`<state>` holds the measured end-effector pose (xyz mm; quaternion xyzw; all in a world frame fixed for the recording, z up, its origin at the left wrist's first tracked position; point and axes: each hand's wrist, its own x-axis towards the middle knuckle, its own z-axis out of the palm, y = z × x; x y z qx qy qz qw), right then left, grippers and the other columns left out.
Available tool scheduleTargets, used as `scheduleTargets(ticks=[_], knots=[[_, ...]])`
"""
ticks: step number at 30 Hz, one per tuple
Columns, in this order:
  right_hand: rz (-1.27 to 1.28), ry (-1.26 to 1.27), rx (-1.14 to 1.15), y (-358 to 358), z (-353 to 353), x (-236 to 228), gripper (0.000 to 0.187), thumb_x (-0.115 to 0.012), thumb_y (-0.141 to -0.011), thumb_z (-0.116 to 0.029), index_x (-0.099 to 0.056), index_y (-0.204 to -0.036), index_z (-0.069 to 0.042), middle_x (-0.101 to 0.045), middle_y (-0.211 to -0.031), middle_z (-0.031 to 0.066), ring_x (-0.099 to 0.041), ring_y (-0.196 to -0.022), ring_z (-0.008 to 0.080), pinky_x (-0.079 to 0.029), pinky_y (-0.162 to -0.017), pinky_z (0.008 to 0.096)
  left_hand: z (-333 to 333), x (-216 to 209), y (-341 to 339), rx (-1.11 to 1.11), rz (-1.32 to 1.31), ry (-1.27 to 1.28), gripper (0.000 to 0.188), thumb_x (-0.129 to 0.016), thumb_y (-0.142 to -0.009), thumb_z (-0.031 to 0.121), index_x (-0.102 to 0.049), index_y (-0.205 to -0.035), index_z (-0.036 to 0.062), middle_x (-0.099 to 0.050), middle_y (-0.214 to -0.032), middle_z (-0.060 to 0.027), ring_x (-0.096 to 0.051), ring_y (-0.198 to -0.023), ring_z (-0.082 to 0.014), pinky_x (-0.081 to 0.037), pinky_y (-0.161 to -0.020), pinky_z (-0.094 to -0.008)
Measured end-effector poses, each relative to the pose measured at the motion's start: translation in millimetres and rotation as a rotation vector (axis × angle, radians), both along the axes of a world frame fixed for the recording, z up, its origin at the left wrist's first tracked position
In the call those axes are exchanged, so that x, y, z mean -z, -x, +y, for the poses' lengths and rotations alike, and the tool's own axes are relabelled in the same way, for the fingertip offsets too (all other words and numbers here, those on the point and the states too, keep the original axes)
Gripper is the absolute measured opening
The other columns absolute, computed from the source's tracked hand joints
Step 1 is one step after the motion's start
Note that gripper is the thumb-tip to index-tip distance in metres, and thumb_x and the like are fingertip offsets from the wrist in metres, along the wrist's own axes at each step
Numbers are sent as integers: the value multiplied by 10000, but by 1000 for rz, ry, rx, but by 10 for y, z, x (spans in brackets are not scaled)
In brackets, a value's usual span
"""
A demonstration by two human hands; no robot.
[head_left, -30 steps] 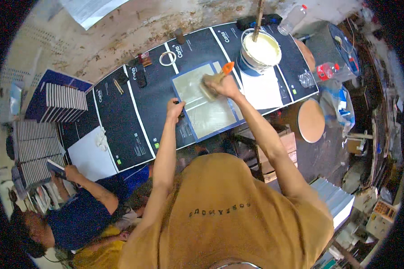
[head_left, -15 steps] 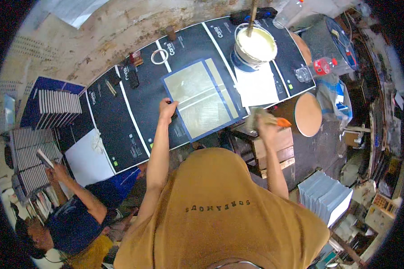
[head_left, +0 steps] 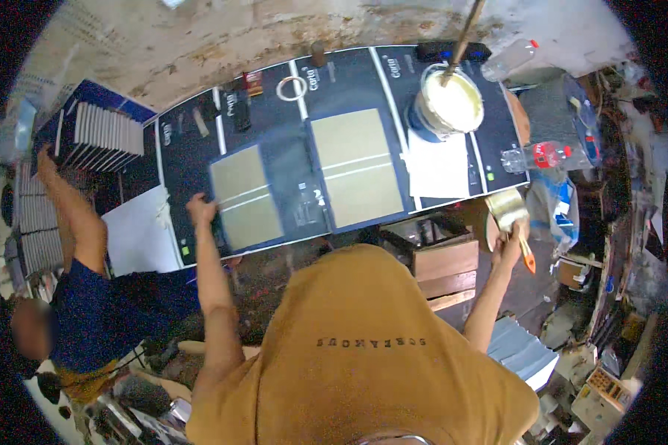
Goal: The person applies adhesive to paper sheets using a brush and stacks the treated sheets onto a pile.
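My left hand (head_left: 202, 211) pinches the left edge of a grey-tan board sheet (head_left: 246, 219) with blue margins and two pale stripes. That sheet lies on the dark table, slightly blurred. To its right lies a second, similar blue-edged board sheet (head_left: 358, 200), which neither hand touches. Off the table's right front edge, my right hand (head_left: 508, 245) grips a wide flat brush (head_left: 508, 208) by its handle, whose end is orange. The bristles point up toward the table and look coated with something pale. A bucket of creamy paste (head_left: 453, 104) with a stick in it stands at the far right.
White paper (head_left: 438, 167) lies below the bucket. Plastic bottles (head_left: 534, 157) lie at the right. A tape ring (head_left: 291, 89) sits at the back. At left a co-worker's arm (head_left: 82, 215) reaches toward stacked books (head_left: 104, 137). Wooden boxes (head_left: 447, 271) stand below the table's front edge.
My left hand has moved left with one board sheet, which was overlapping the other and now lies apart from it. My right hand has carried the brush right. The co-worker's arm has moved up.
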<state>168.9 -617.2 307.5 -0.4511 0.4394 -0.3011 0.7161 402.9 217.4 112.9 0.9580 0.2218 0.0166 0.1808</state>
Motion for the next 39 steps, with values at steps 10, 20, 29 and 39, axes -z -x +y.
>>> scheduleTargets(ticks=[10, 20, 29, 39], knots=[[-9, 745, -293, -2119, -129, -897, 371, -725, -928, -373, -682, -1040, -23, -615, -840, 4, -534, -703, 93, -435, -642, 247, -46, -252, 749, -368, -265, -34, 662, -796, -782, 298, -561, -1291, -53, -565, -1280, -283, -517, -1208, -436, -370, -1113, -482], [388, 1348, -849, -3513, -288, -170, 291, -719, -871, -297, -720, -959, -20, -738, -847, 172, -740, -812, 268, -549, -720, 374, -1055, -11, 3094, -745, -37, -45, 567, -725, -863, 371, -598, -1270, -4, -558, -1275, -257, -503, -1201, -408, -425, -1027, -500], [444, 1213, -1003, -3881, -595, -245, 498, -646, -873, -461, -729, -931, 26, -730, -879, 230, -728, -853, 371, -560, -800, 437, -2268, 269, 4757, -850, 576, 242, 623, -683, -917, 408, -523, -1340, -19, -512, -1336, -246, -503, -1226, -409, -430, -1026, -526], [731, 1152, -1526, -4244, -568, -329, 524, -595, -877, -487, -715, -954, 17, -713, -832, 213, -714, -776, 334, -541, -707, 453, -2656, 237, 4722, -865, 482, 319, 616, -661, -945, 390, -490, -1364, -26, -495, -1352, -246, -500, -1239, -411, -422, -1044, -520]])
